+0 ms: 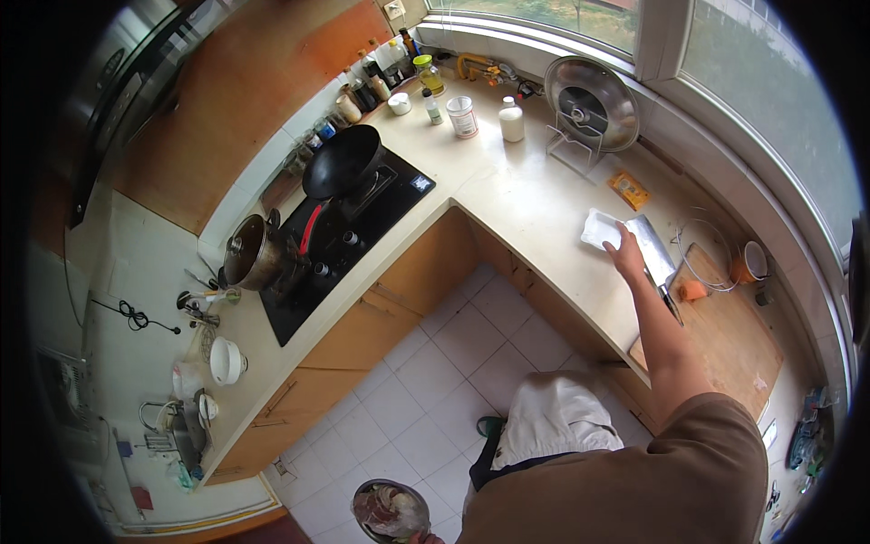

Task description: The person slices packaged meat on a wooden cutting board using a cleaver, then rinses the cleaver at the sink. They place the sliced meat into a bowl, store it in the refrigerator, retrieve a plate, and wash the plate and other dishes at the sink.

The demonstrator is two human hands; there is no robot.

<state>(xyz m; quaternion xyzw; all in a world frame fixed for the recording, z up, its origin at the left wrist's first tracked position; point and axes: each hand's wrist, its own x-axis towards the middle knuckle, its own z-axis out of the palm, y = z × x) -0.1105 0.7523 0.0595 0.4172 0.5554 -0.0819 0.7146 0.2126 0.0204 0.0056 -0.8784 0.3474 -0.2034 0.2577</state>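
My right hand (627, 254) grips the near edge of a white plastic tray (601, 229) on the pale countertop, with thumb and fingers at its rim. Just beside that hand lies a cleaver (652, 248), its dark handle reaching onto a wooden cutting board (731, 340). An orange piece, perhaps carrot (692, 290), rests on the board. Low in the picture, my left hand (426, 538) shows only in part, at the rim of a metal bowl (363, 487). Meat in clear plastic (391, 510) fills this bowl, which is held above the tiled floor.
A yellow packet (629, 189) and a pot lid on a wire rack (590, 102) stand by the window. An orange cup (750, 262) is behind the board. Across the corner, a black wok (343, 163) and a pot (251, 255) sit on the stove (346, 234).
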